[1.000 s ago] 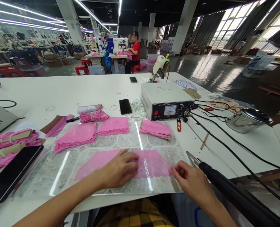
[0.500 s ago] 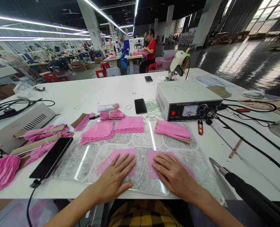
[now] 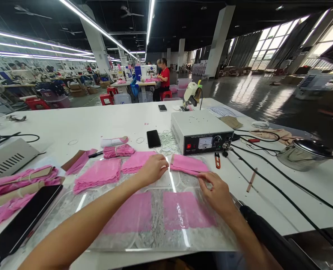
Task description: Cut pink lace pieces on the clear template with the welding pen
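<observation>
My right hand [image 3: 217,189] has its thumb and fingers at the right corner of a folded pink fabric stack [image 3: 187,164], gripping its edge. My left hand [image 3: 154,168] is closed, fingertips drawn together beside the stack's left end; anything between them is too small to make out. Two thin pink fabric pieces, a left one [image 3: 132,212] and a right one [image 3: 186,210], lie flat on the clear, marbled mat [image 3: 157,225] nearest me. Two more pink stacks, one at far left [image 3: 98,174] and one partly behind my left hand [image 3: 135,160], rest on the mat's back part.
A grey control box [image 3: 201,125] stands behind the mat, with a phone [image 3: 153,139] and white elastic loops [image 3: 168,141] beside it. Orange snips [image 3: 217,160], black cables and a black-handled tool [image 3: 256,221] lie right. A larger black phone [image 3: 22,221] and pink bundles [image 3: 20,180] are left.
Both hands have lifted off the two flat pink pieces and moved forward to the folded stack at back right. The pieces stay on the mat. The camera view has tilted up and turned right.
</observation>
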The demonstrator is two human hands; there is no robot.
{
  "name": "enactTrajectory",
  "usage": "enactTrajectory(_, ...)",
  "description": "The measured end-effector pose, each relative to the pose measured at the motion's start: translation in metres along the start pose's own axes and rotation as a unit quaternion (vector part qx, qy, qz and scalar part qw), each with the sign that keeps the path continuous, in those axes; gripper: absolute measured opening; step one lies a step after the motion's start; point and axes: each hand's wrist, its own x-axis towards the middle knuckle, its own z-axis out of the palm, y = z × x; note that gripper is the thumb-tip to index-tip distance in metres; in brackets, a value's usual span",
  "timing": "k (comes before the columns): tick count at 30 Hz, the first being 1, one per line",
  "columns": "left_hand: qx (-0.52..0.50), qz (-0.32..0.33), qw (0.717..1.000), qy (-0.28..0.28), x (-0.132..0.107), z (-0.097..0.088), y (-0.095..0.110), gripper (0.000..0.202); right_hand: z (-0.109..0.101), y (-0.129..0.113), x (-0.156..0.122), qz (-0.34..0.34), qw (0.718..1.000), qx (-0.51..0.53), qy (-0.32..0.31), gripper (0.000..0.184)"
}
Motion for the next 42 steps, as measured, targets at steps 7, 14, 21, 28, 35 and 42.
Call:
enactTrajectory(7, 0.001, -0.011, 0.997, -0.083, 0.071, 0.024, -0.003, 0.030, -0.007, 0.022, 0.020, 0.033, 0.999, -0.024, -0.021, 0.016)
enactTrajectory(14, -0.030, -0.033, 0.993, -0.113, 0.076, 0.030, -0.011, 0.030, 0.001, 0.042, 0.041, 0.011, 0.999, -0.011, -0.051, 0.017)
enactTrajectory(21, -0.096, -0.033, 0.987, -0.128, 0.083, 0.029, -0.023, 0.029, 0.013, 0.042, 0.042, -0.032, 0.998, -0.014, -0.047, 0.019)
enactTrajectory(28, -0.120, -0.026, 0.985, -0.122, 0.088, 0.018, -0.023, 0.029, 0.017, 0.042, 0.043, -0.069, 0.995, -0.064, -0.018, 0.018)
enactTrajectory(35, -0.131, -0.010, 0.984, -0.122, 0.091, 0.000, -0.016, 0.025, 0.016, 0.050, 0.047, -0.104, 0.990, -0.087, 0.025, 0.014)
enactTrajectory(42, -0.162, -0.004, 0.980, -0.114, 0.038, -0.016, 0.004, 0.012, -0.007, 0.026, 0.020, -0.177, 0.983, -0.040, -0.024, 0.017)
